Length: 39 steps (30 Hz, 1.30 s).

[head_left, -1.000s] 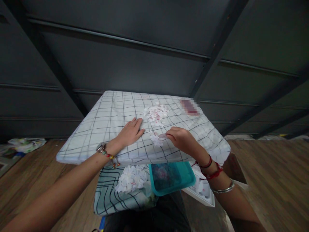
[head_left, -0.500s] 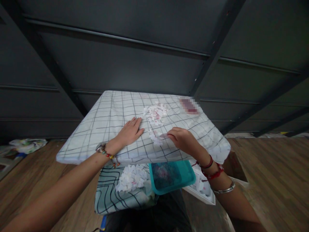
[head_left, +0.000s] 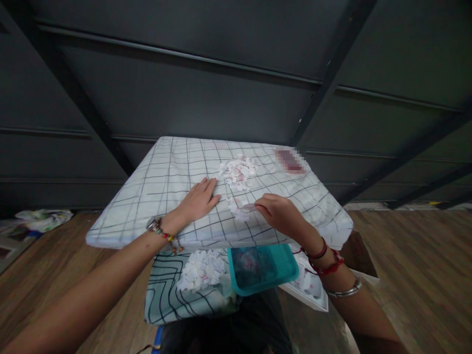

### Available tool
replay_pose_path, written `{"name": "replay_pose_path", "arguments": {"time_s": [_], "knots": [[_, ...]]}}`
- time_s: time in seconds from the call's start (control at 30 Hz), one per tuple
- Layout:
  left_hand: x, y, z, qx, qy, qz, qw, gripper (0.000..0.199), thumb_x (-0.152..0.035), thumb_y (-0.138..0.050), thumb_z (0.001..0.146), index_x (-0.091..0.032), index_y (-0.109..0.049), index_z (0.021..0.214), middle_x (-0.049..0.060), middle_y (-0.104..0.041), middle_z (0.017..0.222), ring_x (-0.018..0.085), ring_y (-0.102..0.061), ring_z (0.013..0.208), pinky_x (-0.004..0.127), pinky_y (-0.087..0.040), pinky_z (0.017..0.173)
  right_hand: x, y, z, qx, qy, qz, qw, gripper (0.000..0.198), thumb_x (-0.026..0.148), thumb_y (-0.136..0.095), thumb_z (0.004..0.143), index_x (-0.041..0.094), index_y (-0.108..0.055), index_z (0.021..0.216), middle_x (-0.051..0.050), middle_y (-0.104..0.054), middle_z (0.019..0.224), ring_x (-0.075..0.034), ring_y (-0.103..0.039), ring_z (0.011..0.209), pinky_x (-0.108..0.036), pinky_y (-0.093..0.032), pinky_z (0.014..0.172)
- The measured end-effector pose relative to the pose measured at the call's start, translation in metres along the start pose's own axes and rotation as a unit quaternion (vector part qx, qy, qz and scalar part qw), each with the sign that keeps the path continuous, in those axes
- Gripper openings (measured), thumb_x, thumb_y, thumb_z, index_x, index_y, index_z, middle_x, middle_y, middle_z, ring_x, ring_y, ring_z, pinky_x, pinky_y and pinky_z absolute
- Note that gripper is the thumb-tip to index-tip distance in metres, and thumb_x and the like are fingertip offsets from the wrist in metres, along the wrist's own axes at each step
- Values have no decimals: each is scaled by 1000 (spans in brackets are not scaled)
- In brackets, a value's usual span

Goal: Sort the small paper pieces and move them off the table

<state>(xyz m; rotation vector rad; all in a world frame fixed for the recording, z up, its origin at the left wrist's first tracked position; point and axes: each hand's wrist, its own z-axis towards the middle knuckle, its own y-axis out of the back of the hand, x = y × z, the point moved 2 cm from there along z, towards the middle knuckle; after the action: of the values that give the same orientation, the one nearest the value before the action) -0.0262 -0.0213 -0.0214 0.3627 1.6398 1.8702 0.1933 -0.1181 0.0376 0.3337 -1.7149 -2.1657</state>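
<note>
My left hand [head_left: 199, 200] lies flat on the white checked cloth [head_left: 162, 172], fingers stretched out and holding nothing. Pinched in my right hand [head_left: 276, 212] is a thin, pale, translucent piece [head_left: 250, 207] whose kind I cannot make out. Its tip reaches over a small cluster of white paper scraps [head_left: 239, 214] with pinkish marks. Just beyond lies a larger heap of similar scraps [head_left: 239, 171], to the right of my left fingertips.
Below the table edge, a teal plastic tub [head_left: 287, 263] holds dark, pinkish contents. Beside it, a pile of white scraps [head_left: 203, 269] rests on a green patterned cloth [head_left: 165, 290]. A white box [head_left: 313, 297] sits right. A blurred reddish item [head_left: 290, 161] lies at the back right.
Almost nothing differs. Both hands keep their places, and the pale piece stays over the small cluster of scraps.
</note>
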Motion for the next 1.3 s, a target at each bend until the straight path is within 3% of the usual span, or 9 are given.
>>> {"name": "replay_pose_path", "arguments": {"time_s": [0.2,0.43,0.73,0.87,1.17,1.3], "knots": [[0,0,0,3,2,13,1000,61,-45,-24,91,-4,-22,136,18,-30,140,28,-22,131,41,-21,105,3,1,2,-12,-26,-23,999,23,20,-40,88,14,-61,80,-6,-59,78,-14,-52,76,-24,-35,66],[0,0,0,0,1,19,1000,61,-45,-25,91,-4,-22,136,18,-31,140,28,-23,130,41,-21,105,21,-5,8,-1,25,-37,999,24,20,-37,90,16,-60,83,-4,-58,77,-14,-50,77,-24,-35,66],[-3,2,0,3,0,18,1000,60,-43,-26,91,-3,-23,135,19,-30,140,28,-22,131,41,-21,105,19,-7,8,-13,51,-18,998,23,20,-38,90,16,-60,86,-4,-58,80,-14,-50,80,-24,-37,70],[-3,2,-1,0,2,30,1000,60,-44,-25,91,-4,-23,136,18,-32,139,28,-23,130,40,-22,105,22,-8,7,18,73,-29,997,22,19,-40,89,16,-61,81,-4,-57,78,-15,-51,79,-25,-37,70],[-4,4,-1,10,3,17,1000,62,-44,-24,91,-3,-22,136,19,-30,140,29,-22,130,41,-21,105,6,-1,-24,6,-72,-3,997,22,21,-41,88,15,-62,84,-5,-60,78,-15,-54,74,-24,-37,64],[-2,3,-1,1,-2,11,1000,62,-45,-26,90,-3,-23,136,18,-31,139,30,-23,130,41,-22,105,25,-8,-18,-4,-62,16,998,22,20,-40,88,15,-62,84,-5,-60,80,-15,-55,76,-24,-37,64]]}}
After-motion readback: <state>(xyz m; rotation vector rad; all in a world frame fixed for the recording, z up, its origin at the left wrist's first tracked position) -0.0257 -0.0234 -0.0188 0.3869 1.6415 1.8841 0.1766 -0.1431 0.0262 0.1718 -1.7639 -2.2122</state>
